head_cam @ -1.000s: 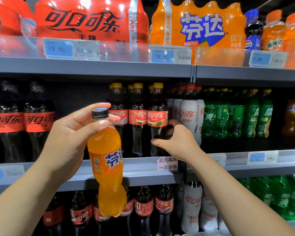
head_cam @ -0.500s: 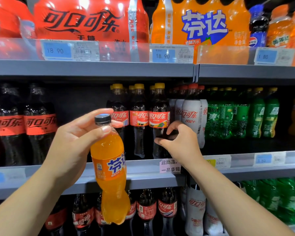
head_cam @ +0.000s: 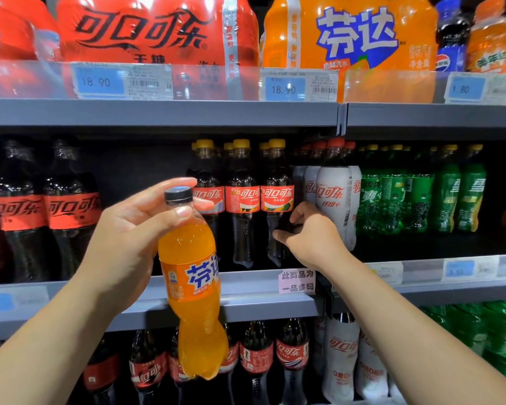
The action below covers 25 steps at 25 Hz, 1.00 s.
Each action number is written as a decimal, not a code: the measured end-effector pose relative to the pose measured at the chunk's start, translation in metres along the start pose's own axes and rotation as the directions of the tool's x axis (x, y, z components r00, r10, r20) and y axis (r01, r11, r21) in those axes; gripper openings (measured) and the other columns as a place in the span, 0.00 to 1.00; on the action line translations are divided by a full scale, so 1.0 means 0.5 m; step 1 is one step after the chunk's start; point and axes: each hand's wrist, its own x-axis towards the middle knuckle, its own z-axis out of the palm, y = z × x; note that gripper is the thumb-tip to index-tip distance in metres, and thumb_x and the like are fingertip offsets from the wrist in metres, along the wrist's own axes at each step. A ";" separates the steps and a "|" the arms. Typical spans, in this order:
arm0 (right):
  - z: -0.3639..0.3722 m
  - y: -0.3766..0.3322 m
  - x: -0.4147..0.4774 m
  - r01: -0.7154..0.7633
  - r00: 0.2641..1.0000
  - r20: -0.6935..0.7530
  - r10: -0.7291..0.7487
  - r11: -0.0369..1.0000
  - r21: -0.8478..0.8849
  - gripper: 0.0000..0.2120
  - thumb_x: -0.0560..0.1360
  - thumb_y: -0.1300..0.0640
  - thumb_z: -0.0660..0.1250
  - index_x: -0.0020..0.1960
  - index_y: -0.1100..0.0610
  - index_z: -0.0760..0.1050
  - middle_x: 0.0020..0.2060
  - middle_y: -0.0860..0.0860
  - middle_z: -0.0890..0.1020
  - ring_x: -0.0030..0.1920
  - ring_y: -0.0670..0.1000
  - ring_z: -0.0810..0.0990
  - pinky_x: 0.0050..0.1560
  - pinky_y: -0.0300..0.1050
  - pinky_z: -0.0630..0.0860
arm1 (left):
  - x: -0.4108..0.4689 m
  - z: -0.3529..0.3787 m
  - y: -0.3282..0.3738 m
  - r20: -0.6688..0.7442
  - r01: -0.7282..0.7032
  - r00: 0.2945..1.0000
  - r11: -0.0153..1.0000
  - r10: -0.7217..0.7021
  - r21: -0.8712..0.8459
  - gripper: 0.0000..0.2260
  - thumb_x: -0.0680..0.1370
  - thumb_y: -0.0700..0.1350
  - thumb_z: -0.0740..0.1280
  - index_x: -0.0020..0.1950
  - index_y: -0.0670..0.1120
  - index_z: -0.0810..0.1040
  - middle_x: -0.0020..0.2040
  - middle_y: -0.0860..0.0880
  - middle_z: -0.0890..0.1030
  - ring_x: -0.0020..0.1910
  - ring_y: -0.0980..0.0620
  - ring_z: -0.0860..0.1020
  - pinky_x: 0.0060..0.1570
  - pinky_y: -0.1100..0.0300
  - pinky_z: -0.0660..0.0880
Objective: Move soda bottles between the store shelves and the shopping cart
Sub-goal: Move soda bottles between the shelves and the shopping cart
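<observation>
My left hand (head_cam: 129, 238) holds an orange soda bottle (head_cam: 196, 287) by its neck, just under the black cap; the bottle hangs upright in front of the middle shelf's edge. My right hand (head_cam: 310, 238) reaches into the middle shelf (head_cam: 260, 290) and wraps around the lower body of a yellow-capped cola bottle (head_cam: 276, 194), the rightmost of three in the front row. Thumb and fingers are curled round it, and the bottle stands on the shelf.
White cola bottles (head_cam: 333, 194) stand right of my right hand, green soda bottles (head_cam: 421, 197) further right. Big black-capped cola bottles (head_cam: 70, 209) fill the left. Multipacks (head_cam: 158, 33) sit on the top shelf; more cola bottles (head_cam: 289, 355) on the shelf below.
My right hand has closed further around the yellow-capped cola bottle. The orange bottle in my left hand has dipped slightly and shifted a little right.
</observation>
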 end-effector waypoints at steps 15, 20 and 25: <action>-0.003 -0.020 -0.259 0.046 0.857 0.373 -0.355 0.774 0.632 0.30 0.70 0.48 0.79 0.66 0.32 0.70 0.63 0.42 0.82 0.64 0.47 0.81 0.61 0.52 0.80 | 0.025 0.079 0.007 0.248 0.171 0.963 0.954 -0.109 -0.246 0.18 0.76 0.44 0.67 0.66 0.46 0.80 0.59 0.41 0.84 0.56 0.40 0.83 0.49 0.52 0.81; -0.030 0.006 -0.293 0.000 0.932 0.271 -0.240 0.749 0.662 0.37 0.65 0.47 0.83 0.67 0.30 0.68 0.63 0.42 0.81 0.61 0.50 0.83 0.55 0.51 0.83 | 0.027 0.139 0.003 0.373 0.135 0.927 0.966 -0.045 -0.219 0.18 0.77 0.48 0.67 0.67 0.52 0.79 0.60 0.47 0.85 0.57 0.45 0.84 0.48 0.57 0.81; -0.109 0.051 -0.336 0.043 0.992 0.075 -0.101 0.833 0.552 0.42 0.59 0.41 0.84 0.66 0.27 0.66 0.59 0.36 0.81 0.59 0.46 0.84 0.52 0.46 0.84 | 0.021 0.202 -0.028 0.398 -0.082 0.911 0.994 0.105 -0.075 0.18 0.78 0.51 0.67 0.68 0.51 0.77 0.61 0.54 0.84 0.61 0.53 0.81 0.57 0.62 0.78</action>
